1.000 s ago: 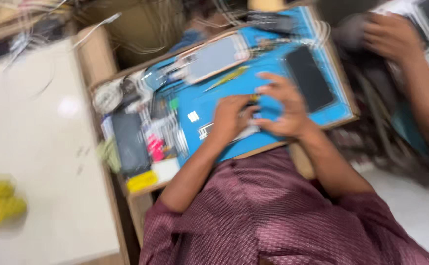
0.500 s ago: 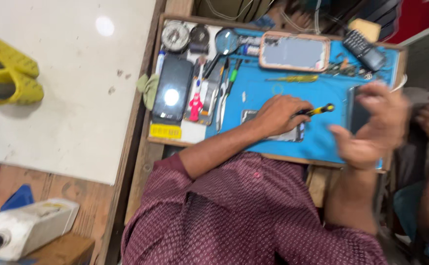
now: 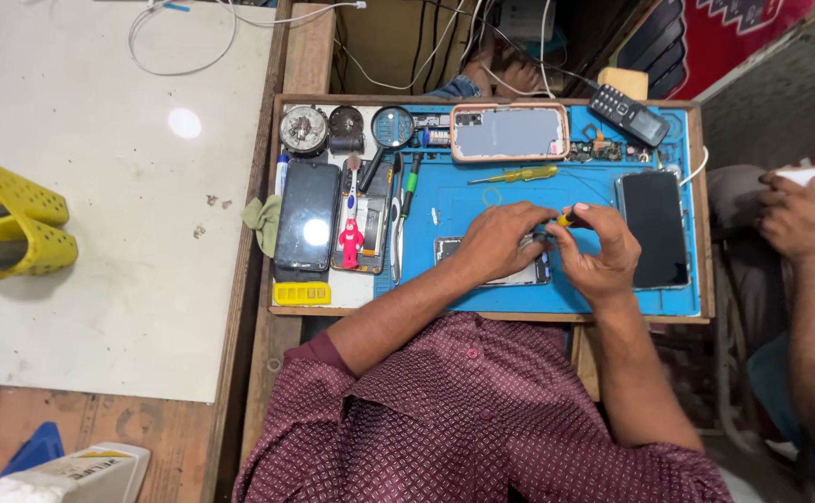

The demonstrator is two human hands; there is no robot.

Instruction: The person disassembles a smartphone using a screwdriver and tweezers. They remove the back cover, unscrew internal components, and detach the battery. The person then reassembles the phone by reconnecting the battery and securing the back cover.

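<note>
An opened phone body (image 3: 454, 251) lies on the blue work mat (image 3: 519, 196), mostly covered by my hands. My left hand (image 3: 500, 244) rests on it, fingers curled and pressing it down. My right hand (image 3: 598, 253) pinches a small screwdriver with a yellow and black handle (image 3: 566, 220), tip pointing toward the phone. A black phone screen (image 3: 655, 228) lies just right of my right hand. A second yellow screwdriver (image 3: 512, 175) lies on the mat above my hands.
A wooden tray (image 3: 277, 205) holds the mat, a phone in an orange case (image 3: 510, 133), a keypad phone (image 3: 627, 114), a magnifier (image 3: 390, 128), a dark phone (image 3: 307, 216) and a red figure (image 3: 350, 242). Another person's hand (image 3: 799, 214) is at right. A yellow object (image 3: 16, 224) sits left.
The camera view has steadied over the tray. My right hand came off the black screen at the right and joined my left hand over the opened phone, now pinching the small screwdriver.
</note>
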